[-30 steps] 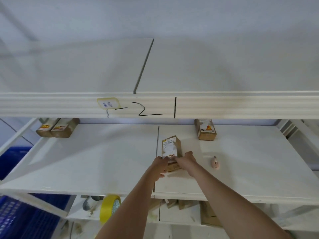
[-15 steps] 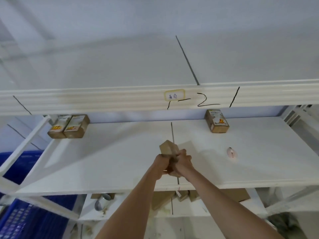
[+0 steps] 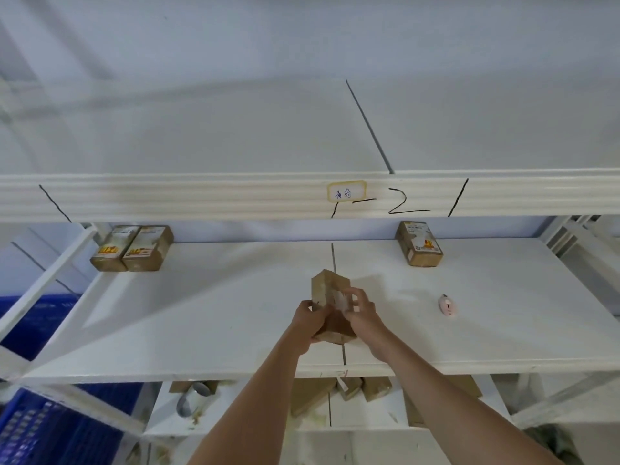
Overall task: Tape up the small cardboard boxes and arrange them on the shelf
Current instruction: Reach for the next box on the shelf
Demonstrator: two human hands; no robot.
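Cardboard box point(image 3: 330, 297) between both hands

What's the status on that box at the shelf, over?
Left hand and right hand both grip the small box, tilted above the shelf. Three boxes already at the back. Pink cutter lies right, clear of the hands.
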